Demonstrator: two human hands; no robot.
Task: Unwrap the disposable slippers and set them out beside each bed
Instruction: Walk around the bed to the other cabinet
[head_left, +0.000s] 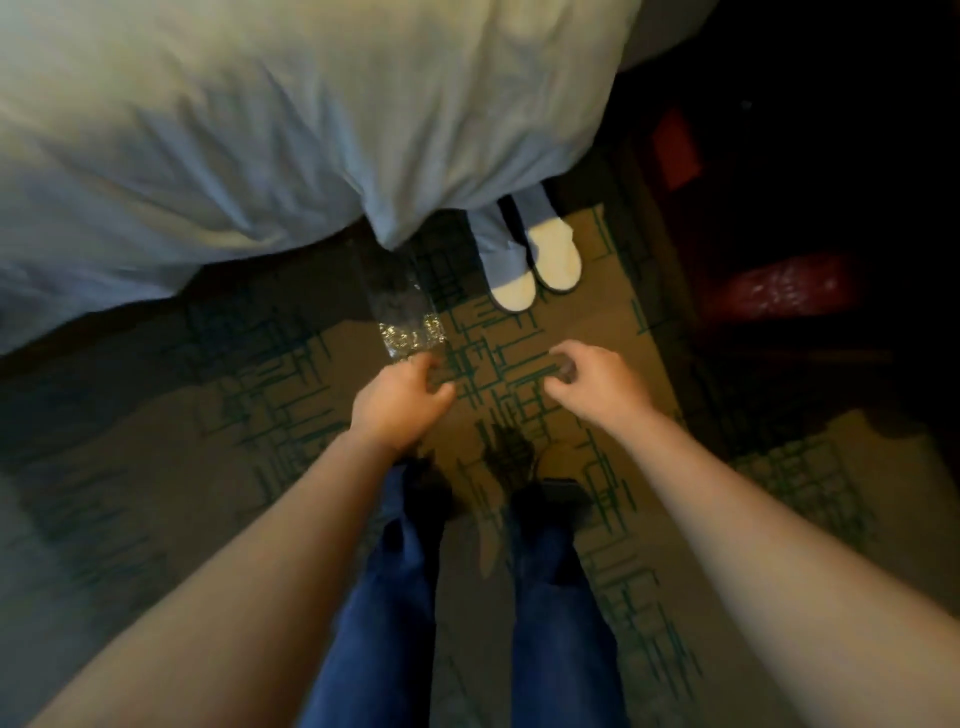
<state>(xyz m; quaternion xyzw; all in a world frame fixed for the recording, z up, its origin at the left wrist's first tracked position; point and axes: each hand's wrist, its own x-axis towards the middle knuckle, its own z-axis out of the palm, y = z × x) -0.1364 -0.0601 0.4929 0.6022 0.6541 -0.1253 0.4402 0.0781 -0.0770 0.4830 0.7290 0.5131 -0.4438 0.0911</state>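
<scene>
Two white disposable slippers (555, 254) lie side by side on the carpet at the bed's corner, toes toward me. Pale cloth partly covers the left one. A clear plastic wrapper (402, 306) hangs stretched out in front of my left hand (400, 405), which pinches its near end. It glints where the light hits it. My right hand (592, 379) hovers over the carpet to the right, with fingers and thumb curled. Something small and glossy may sit at its fingertips, but the blur hides what it is.
A bed with a white duvet (260, 130) fills the upper left, its corner hanging over the patterned carpet (519, 353). Dark furniture with red parts (779, 291) stands at the right. My legs in blue trousers and dark shoes (426, 499) are below my hands.
</scene>
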